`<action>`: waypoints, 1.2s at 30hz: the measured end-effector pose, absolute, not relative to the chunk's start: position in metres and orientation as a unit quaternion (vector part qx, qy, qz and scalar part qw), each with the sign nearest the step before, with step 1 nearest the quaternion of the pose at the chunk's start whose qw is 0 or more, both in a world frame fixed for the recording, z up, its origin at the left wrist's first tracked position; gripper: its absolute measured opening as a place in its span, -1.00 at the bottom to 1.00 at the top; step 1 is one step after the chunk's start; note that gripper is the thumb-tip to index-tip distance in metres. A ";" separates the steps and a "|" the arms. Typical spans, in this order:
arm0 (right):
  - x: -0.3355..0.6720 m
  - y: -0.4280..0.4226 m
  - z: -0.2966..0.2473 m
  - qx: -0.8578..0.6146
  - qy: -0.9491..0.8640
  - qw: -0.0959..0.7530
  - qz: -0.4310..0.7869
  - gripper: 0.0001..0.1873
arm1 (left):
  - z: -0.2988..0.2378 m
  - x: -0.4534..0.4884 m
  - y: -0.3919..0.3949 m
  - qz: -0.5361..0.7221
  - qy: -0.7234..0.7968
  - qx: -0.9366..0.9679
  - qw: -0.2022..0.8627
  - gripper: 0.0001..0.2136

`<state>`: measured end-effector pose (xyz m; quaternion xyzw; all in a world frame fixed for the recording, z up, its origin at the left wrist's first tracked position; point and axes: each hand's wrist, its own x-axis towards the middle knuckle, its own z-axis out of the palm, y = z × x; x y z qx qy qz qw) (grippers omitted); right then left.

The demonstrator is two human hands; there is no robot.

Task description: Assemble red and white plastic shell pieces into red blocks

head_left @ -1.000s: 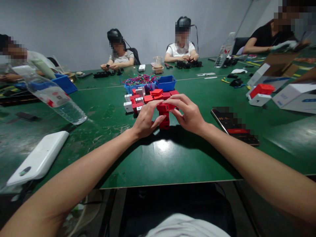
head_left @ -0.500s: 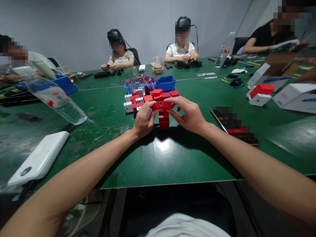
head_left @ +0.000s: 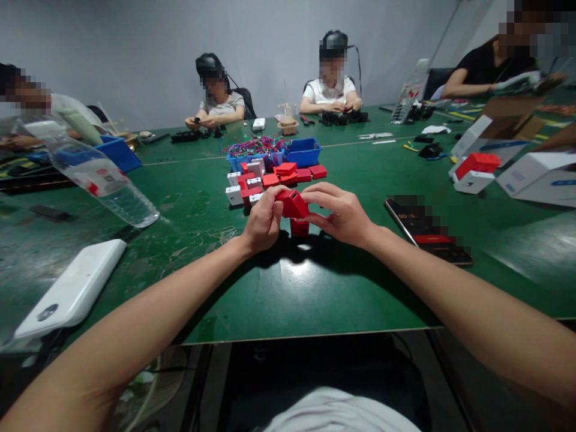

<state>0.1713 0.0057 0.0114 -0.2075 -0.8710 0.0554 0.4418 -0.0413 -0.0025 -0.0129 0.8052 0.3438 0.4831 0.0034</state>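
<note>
A small red plastic case (head_left: 292, 204) with a slot in its edge is held tilted above the table, its right end lower. My left hand (head_left: 263, 220) is closed round its left end, thumb toward me. The fingers and thumb of my right hand (head_left: 344, 213) pinch the right end. Directly below, another red block (head_left: 299, 227) shows on the table, partly hidden by the held case. Just behind my hands lie several red cases (head_left: 285, 170), and white blocks (head_left: 234, 195) stand among red pieces to their left.
Blue bins (head_left: 303, 152) sit behind the pieces, one heaped with coloured wires (head_left: 256, 146). A phone (head_left: 427, 231) lies to the right, a white power bank (head_left: 72, 288) to the left. A leaning water bottle (head_left: 99, 174) is at left. Several people work around the table.
The red case has turned from lying level between my hands to a tilt, showing its broad face. My right hand has dropped slightly and its fingers have shifted on the case.
</note>
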 end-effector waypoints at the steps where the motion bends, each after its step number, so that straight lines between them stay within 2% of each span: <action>1: 0.171 0.006 0.011 -0.208 -0.873 0.438 0.050 -0.72 | -0.013 -0.042 -0.002 0.475 0.341 0.811 0.006 -0.65; 12: 0.168 0.011 0.003 -0.190 -0.881 0.434 0.014 -0.37 | -0.014 -0.044 0.005 0.434 0.297 0.850 -0.015 -0.63; 16: 0.168 0.012 0.003 -0.179 -0.881 0.438 0.002 -0.42 | -0.015 -0.043 0.004 0.417 0.295 0.860 0.007 -0.54; 22: 0.168 0.011 0.004 -0.199 -0.880 0.432 -0.006 -0.47 | -0.016 -0.044 0.008 0.417 0.271 0.865 0.069 -0.30; 26: 0.166 0.010 0.004 -0.200 -0.870 0.450 -0.015 -0.47 | -0.019 -0.047 0.013 0.407 0.242 0.877 0.082 -0.07; 32: 0.166 0.009 0.006 -0.208 -0.866 0.454 -0.018 -0.47 | -0.024 -0.044 0.012 0.356 0.302 0.879 0.099 0.14; 34: 0.166 0.008 0.007 -0.210 -0.867 0.451 -0.014 -0.49 | -0.026 -0.043 0.011 0.342 0.321 0.877 0.106 0.14; 36: 0.167 0.008 0.007 -0.208 -0.868 0.451 -0.011 -0.49 | -0.027 -0.043 0.011 0.332 0.326 0.876 0.126 0.06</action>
